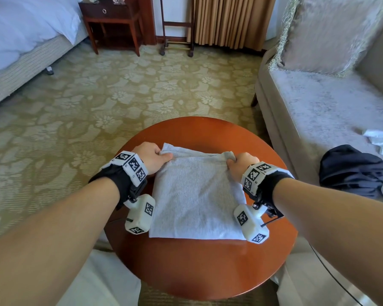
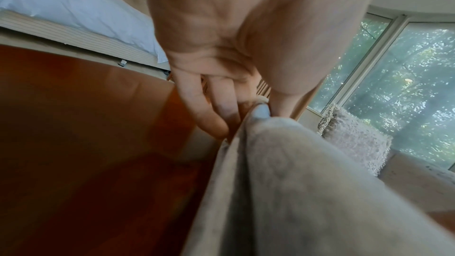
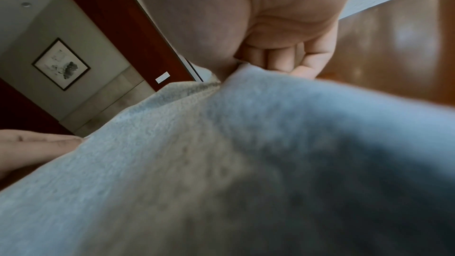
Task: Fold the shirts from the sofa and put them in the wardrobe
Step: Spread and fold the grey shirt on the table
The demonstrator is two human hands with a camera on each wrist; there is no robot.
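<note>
Grey shirt: far corners pinched by left hand and right hand.

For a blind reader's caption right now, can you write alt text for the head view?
Both hands, left hand and right hand, pinch the far corners of a folded light grey shirt lying on a round reddish wooden table. A dark navy garment lies on the beige sofa at right.
</note>
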